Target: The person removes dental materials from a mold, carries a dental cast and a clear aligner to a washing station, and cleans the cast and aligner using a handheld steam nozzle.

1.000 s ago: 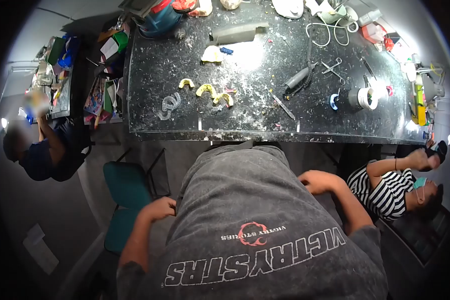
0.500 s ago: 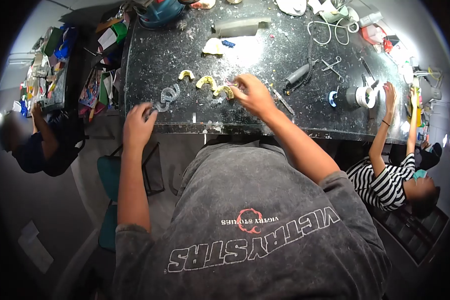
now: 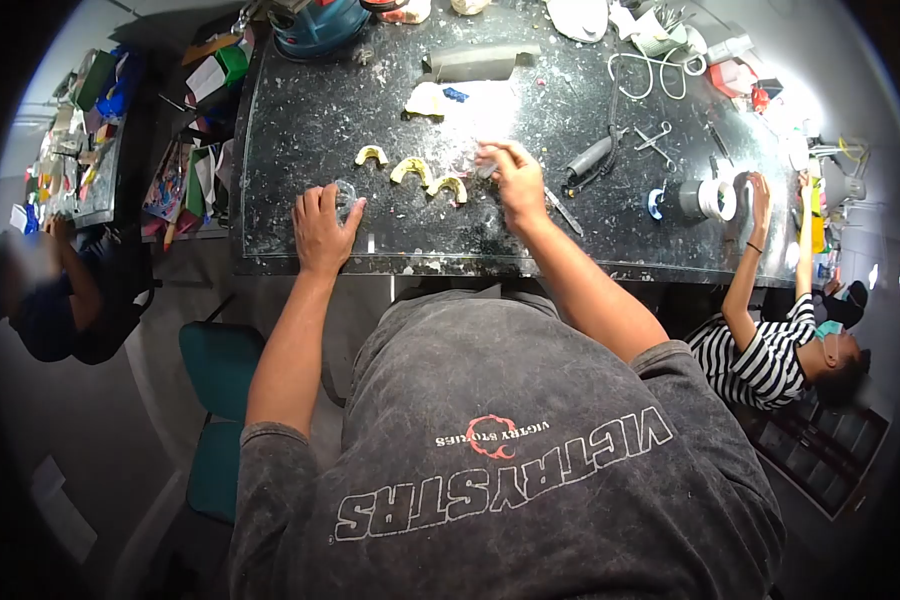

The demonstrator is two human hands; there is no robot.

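Note:
My left hand (image 3: 323,228) rests on the dark speckled table (image 3: 300,130) with its fingers apart, partly over the clear curved pieces (image 3: 346,189). Three yellow arch-shaped pieces lie between my hands: one at the left (image 3: 371,155), one in the middle (image 3: 410,170) and one at the right (image 3: 448,188). Just right of them my right hand (image 3: 515,178) is raised with its fingers bent; a small pale thing, too blurred to name, shows at its fingertips. A thin metal tool (image 3: 564,212) lies beside that hand.
A grey handpiece (image 3: 590,160), scissors-like forceps (image 3: 656,146), a blue piece (image 3: 655,202) and a white roll (image 3: 716,199) lie rightward. A grey curved sheet (image 3: 480,63) and blue machine (image 3: 318,30) stand farther back. A person in stripes (image 3: 760,355) reaches onto the table's right end.
Both my hands came from beside my body up to the table. Since the last frame, my left hand moved right onto the clear pieces, and my right hand shifted slightly right, off the yellow arches.

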